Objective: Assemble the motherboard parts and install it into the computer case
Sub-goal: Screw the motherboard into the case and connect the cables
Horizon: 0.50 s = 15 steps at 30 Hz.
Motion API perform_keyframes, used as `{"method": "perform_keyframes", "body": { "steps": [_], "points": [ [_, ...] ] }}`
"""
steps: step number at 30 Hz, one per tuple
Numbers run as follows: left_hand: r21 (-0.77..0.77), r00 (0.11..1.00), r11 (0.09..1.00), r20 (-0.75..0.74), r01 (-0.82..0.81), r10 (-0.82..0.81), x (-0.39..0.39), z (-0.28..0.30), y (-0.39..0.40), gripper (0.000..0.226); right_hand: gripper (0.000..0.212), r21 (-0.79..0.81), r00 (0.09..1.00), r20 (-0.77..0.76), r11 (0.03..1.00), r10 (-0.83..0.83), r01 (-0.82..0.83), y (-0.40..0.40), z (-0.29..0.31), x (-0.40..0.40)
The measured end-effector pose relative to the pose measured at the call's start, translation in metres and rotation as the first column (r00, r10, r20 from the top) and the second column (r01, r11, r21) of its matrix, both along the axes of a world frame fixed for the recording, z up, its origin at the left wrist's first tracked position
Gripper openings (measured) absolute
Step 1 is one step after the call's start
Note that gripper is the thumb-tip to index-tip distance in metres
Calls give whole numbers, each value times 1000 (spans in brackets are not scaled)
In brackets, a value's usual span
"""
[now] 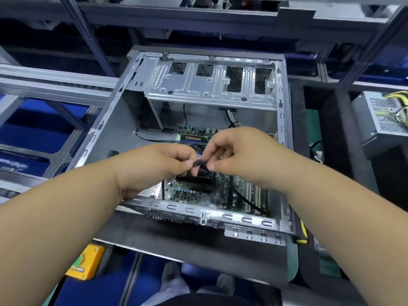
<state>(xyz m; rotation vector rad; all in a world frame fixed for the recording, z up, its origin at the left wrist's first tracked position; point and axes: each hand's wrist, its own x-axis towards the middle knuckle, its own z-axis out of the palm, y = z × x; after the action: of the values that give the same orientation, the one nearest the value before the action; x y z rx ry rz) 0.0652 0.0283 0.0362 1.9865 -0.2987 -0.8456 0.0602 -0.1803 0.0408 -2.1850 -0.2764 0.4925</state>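
Two hands meet over the middle of the open computer case (106, 120), both pinching one small black plug (198, 162) between thumb and fingertips. The left hand (154, 166) comes in from seven o'clock and holds the plug's left end with its fingers curled tight; the right hand (238, 155) comes in from four o'clock and grips the right end, its other fingers bent above. A thin black cable (238, 191) runs from the plug down toward five o'clock, crossing the motherboard (194, 195) to the case's near rim.

Just under the hands sits a black cooler fan (198, 178), mostly hidden by the fingers, mounted on the motherboard. The green board lies flat on the floor of the case, with slots showing at its four o'clock side and a memory stick (194, 138) at twelve o'clock, just beyond the knuckles.

Further toward twelve o'clock, a silver drive cage (212, 85) spans the top of the case, with loose cables hanging below it. The case rests on a dark mat (176, 237).

Outside the case, at two o'clock, stands a grey power supply (384, 120) with yellow wires. At eight o'clock, near the bench's edge, is a yellow switch box (88, 263) with a green button. Metal racking (55, 82) fills the view at ten o'clock
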Motion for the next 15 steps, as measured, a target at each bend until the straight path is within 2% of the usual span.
{"method": "perform_keyframes", "body": {
  "steps": [4,9,12,15],
  "points": [
    [-130,998,991,-57,-22,15,-3,0,0,15,14,111,1000,12,994,-12,10,1,8,-7],
    [-140,997,990,-82,1,-13,-3,-1,-1,14,14,116,996,89,993,0,-10,4,12,-12],
    [-75,995,995,-68,62,-67,-2,1,-6,14,11,-34,982,185,999,43,-38,4,14,-14],
    [129,994,985,-13,113,-113,0,0,-12,20,7,-312,936,294,945,192,-96,0,17,-17]
  ]
}}
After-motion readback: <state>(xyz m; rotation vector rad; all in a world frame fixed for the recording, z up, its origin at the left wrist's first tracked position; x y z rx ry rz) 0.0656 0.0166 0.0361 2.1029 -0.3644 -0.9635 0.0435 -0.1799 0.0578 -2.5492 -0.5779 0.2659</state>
